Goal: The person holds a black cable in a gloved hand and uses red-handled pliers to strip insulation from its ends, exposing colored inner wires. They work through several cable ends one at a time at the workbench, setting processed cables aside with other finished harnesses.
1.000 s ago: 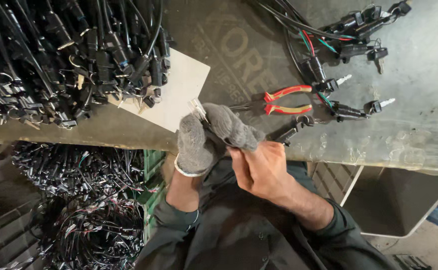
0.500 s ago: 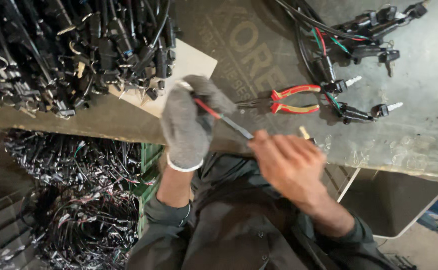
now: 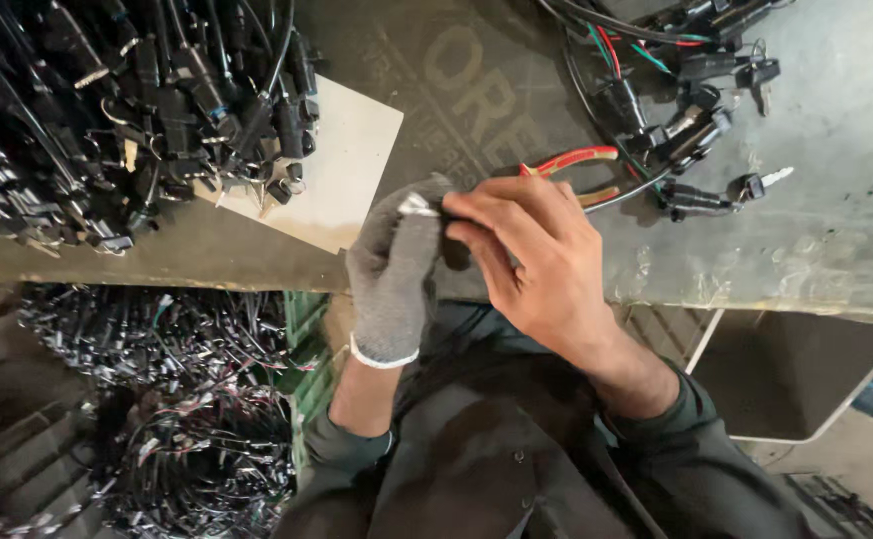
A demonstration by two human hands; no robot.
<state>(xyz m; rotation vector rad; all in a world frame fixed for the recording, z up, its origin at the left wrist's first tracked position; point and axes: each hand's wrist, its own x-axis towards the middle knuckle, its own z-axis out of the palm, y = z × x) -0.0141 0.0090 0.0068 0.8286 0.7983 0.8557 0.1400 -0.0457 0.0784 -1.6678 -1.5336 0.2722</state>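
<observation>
Hands meet at the centre of a head-camera view looking straight down over the edge of a grey workbench [image 3: 836,230]. The left hand [image 3: 394,274], in a grey knitted glove, is curled with fingers together around a small part, of which only a pale metal tip [image 3: 418,206] shows at the top of the glove. The bare right hand [image 3: 536,255] comes in from five o'clock and lies against the glove, its fingertips [image 3: 461,208] pinched together on that same part; what the part is cannot be told, since both hands cover it.

Just beyond the right hand, at one o'clock, a pair of red-handled pliers [image 3: 576,165] lies on the bench, partly hidden by the knuckles. Further out at one to two o'clock sits a tangle of black switches with coloured wires and keys [image 3: 696,110]. At ten o'clock a large heap of black wire harnesses [image 3: 107,110] covers the bench, overlapping a pale sheet of card [image 3: 342,170].

Below the bench edge, at eight o'clock, more wire bundles [image 3: 177,399] lie piled beside a green crate [image 3: 307,349]. The person's dark jacket [image 3: 496,449] fills six o'clock.
</observation>
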